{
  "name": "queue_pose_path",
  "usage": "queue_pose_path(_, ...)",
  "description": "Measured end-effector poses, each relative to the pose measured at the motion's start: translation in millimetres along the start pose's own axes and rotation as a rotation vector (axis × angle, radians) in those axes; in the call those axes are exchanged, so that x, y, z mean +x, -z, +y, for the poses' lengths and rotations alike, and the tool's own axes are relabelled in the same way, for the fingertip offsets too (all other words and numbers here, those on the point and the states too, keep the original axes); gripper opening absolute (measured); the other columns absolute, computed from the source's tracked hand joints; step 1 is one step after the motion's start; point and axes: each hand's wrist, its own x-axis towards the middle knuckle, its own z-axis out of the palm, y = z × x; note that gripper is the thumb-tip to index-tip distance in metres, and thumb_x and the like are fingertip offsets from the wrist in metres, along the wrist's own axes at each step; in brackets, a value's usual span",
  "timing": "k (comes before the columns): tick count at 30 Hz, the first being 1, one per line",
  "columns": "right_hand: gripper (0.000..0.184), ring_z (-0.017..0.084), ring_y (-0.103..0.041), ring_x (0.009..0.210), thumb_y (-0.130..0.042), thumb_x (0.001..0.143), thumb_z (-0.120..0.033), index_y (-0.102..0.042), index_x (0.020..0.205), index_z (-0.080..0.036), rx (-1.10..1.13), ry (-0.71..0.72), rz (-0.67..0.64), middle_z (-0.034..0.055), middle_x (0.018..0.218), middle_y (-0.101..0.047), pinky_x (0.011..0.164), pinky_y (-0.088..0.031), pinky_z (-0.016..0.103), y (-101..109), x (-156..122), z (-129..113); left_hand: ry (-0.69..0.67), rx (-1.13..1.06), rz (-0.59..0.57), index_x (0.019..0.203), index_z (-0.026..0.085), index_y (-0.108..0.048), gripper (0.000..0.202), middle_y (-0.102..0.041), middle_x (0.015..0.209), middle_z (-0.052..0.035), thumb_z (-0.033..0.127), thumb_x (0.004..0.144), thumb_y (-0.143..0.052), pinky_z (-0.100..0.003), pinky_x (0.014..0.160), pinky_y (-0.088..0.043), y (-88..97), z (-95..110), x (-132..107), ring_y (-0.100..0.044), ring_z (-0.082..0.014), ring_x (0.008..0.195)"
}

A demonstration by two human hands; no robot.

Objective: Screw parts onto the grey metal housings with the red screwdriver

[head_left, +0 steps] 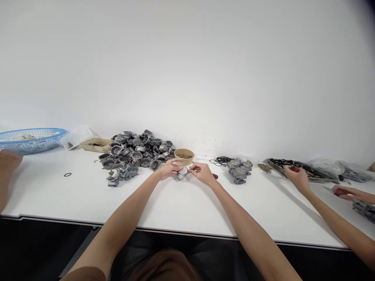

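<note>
In the head view, my left hand (170, 169) grips a small grey metal carburetor bowl (183, 171) just above the white table. My right hand (202, 172) is at the bowl's right edge, thumb and fingertips pinched together; whatever they hold is too small to make out. A red-handled tool (215, 176) lies partly hidden behind my right hand. Right behind the bowl stands a round tan tub (184, 151) of small brass pieces. A large heap of similar grey bowls (136, 150) lies to the left, and a smaller group (240, 170) sits to the right.
Black rubber rings (222, 160) lie near the wall, and a single ring (67, 174) lies at left. A blue basket (32, 146), a clear box (76, 137) and a yellowish tray (96, 145) line the left. Co-workers' hands (297, 177) reach in at right beside a dark-filled tray (322, 180); another hand shows at far left.
</note>
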Motion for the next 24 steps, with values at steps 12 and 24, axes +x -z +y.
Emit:
queue_pose_path(12, 0.011, 0.027, -0.073, 0.091, -0.066, 0.083, -0.03, -0.077, 0.084, -0.029, -0.014, 0.001, -0.023, 0.0082, 0.091, -0.077, 0.078, -0.061, 0.037, 1.2, -0.9, 2.5, 0.043, -0.056, 0.029, 0.126, 0.02, -0.063, 0.066, -0.07, 0.102, -0.0109, 0.026, 0.067, -0.09, -0.037, 0.075, -0.057, -2.4, 1.9, 0.7, -0.068, -0.0248, 0.093)
queue_pose_path(24, 0.013, 0.024, -0.073, 0.087, -0.067, 0.086, -0.031, -0.079, 0.088, -0.027, 0.054, -0.003, -0.007, 0.006, 0.091, -0.078, 0.076, -0.061, 0.034, -3.0, 1.3, 1.3, 0.153, -0.244, 0.063, 0.125, 0.015, -0.06, 0.058, -0.07, 0.11, -0.0135, 0.015, 0.072, -0.084, -0.031, 0.075, -0.056, -6.7, 8.3, -0.1, -0.07, -0.0211, 0.087)
